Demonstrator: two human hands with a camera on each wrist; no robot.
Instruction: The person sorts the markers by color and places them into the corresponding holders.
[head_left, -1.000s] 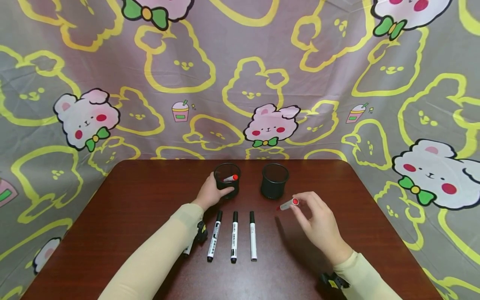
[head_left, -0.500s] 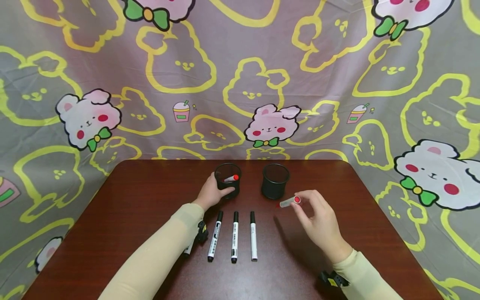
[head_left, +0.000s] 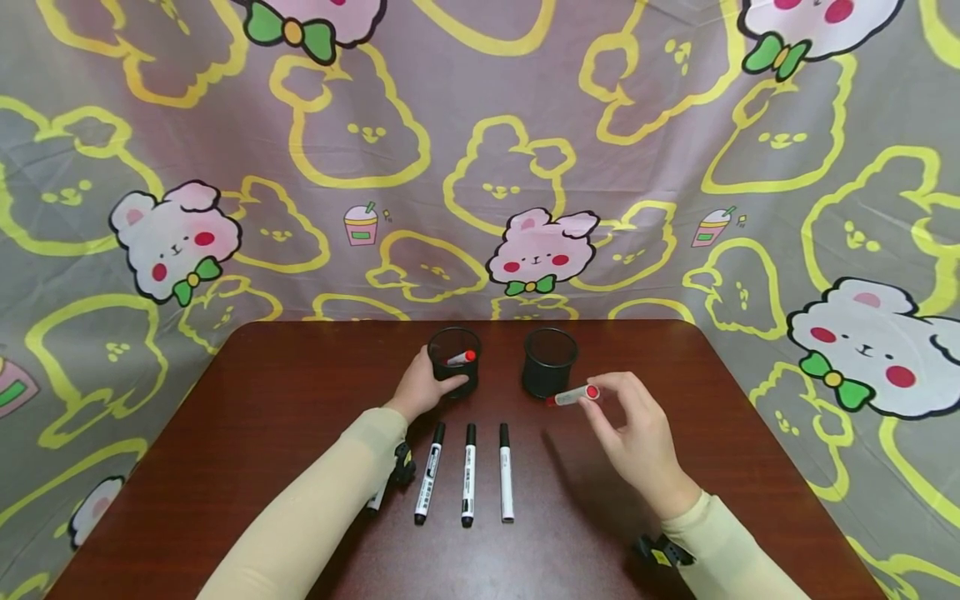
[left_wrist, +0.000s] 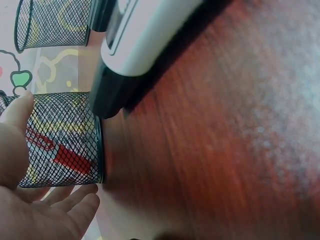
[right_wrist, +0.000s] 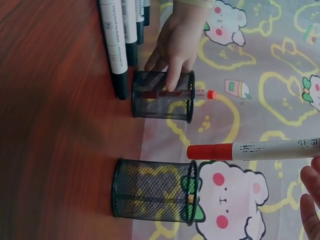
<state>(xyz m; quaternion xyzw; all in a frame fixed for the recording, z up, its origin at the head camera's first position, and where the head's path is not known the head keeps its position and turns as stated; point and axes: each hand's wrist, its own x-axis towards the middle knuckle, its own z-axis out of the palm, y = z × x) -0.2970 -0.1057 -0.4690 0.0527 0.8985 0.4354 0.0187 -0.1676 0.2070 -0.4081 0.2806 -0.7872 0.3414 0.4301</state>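
Dark reddish wooden table [head_left: 300, 367] before a cartoon-printed cloth [head_left: 637, 167], both hands occupied
Left hand [head_left: 420, 387] curves its thumb and fingers round the left black mesh pen cup [right_wrist: 160, 108], where a red marker [head_left: 461, 358] leans inside; right hand [head_left: 637, 442] pinches a second red marker [head_left: 573, 396] near its rear end, cap forward, in the air near the right black mesh pen cup [head_left: 547, 375]; three black-capped markers [head_left: 468, 475] lie in a row, a fourth marker [head_left: 376, 501] partly hidden by the left sleeve [head_left: 322, 492]
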